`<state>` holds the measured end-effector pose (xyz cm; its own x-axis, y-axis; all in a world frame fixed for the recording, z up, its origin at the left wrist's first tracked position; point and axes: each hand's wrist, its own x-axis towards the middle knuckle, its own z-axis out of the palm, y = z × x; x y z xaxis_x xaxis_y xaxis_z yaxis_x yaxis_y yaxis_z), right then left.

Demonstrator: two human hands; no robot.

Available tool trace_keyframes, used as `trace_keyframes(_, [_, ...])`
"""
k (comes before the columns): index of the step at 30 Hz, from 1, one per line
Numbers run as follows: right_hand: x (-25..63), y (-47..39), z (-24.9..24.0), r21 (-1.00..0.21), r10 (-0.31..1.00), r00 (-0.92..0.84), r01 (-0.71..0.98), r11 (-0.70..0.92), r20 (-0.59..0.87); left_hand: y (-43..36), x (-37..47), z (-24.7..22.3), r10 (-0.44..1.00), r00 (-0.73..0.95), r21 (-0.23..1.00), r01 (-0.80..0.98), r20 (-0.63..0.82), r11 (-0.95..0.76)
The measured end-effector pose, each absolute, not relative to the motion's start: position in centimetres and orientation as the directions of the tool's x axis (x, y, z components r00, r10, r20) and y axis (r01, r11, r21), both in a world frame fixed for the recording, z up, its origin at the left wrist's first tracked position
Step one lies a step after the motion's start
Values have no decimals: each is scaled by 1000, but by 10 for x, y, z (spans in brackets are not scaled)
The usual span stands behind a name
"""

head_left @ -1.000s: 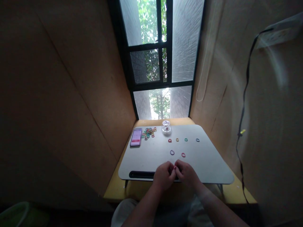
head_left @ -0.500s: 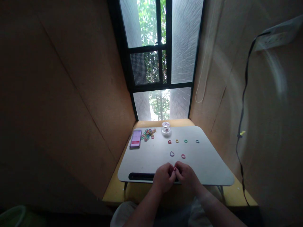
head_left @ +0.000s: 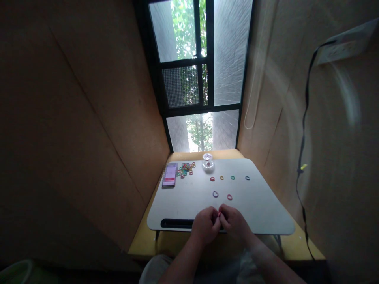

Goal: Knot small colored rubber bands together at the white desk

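My left hand (head_left: pixel 206 225) and my right hand (head_left: pixel 234 221) meet at the table's front edge, fingers closed and fingertips together. Pinched between them is a small reddish hair tie (head_left: pixel 219 214), mostly hidden by the fingers. Just beyond lie a purple hair tie (head_left: pixel 213 195) and a pink hair tie (head_left: pixel 227 197). Farther back, a row runs from a red hair tie (head_left: pixel 210 179) through a yellow one (head_left: pixel 220 178) and a green one (head_left: pixel 231 178) to a blue one (head_left: pixel 245 178). A mixed pile of hair ties (head_left: pixel 185 169) sits at the back left.
The white folding table (head_left: pixel 260 213) has a dark slot (head_left: pixel 177 223) along its front. A phone (head_left: pixel 169 175) lies at the left edge. At the back stands a clear round container (head_left: pixel 208 165). Wooden walls close in on both sides, and a black cable (head_left: pixel 302 138) hangs at right.
The camera view has shifted slightly. Both hands stay together at the same place with fingertips still pinched; the hair ties on the table have not moved.
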<state>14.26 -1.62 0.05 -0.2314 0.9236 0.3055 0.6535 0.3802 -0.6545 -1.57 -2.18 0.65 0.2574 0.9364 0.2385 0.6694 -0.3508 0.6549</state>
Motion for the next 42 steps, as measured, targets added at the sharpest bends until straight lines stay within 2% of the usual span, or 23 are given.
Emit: trace_keyframes(42, [144, -5, -7, -640, 915, -260, 654, 403, 310, -14, -17, 4, 920, 301, 615, 684, 250, -391])
